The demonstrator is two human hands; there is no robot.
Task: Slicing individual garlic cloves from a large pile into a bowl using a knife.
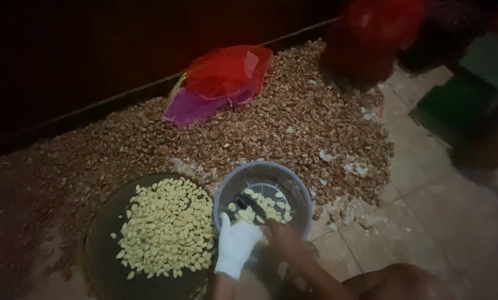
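Knife (pixel 250 204) slants up-left, over strainer basket (pixel 285 178).

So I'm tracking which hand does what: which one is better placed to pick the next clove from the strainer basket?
Probably the left hand: its gloved fingers already rest on the cloves inside the basket; the bare right hand sits at the rim.

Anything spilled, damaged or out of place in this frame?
Peel scraps cover the floor along the wall, heaped rather than contained, with a red mesh bag lying crumpled on top. The peeled cloves sit neatly on the round tray. Only the left hand is gloved.
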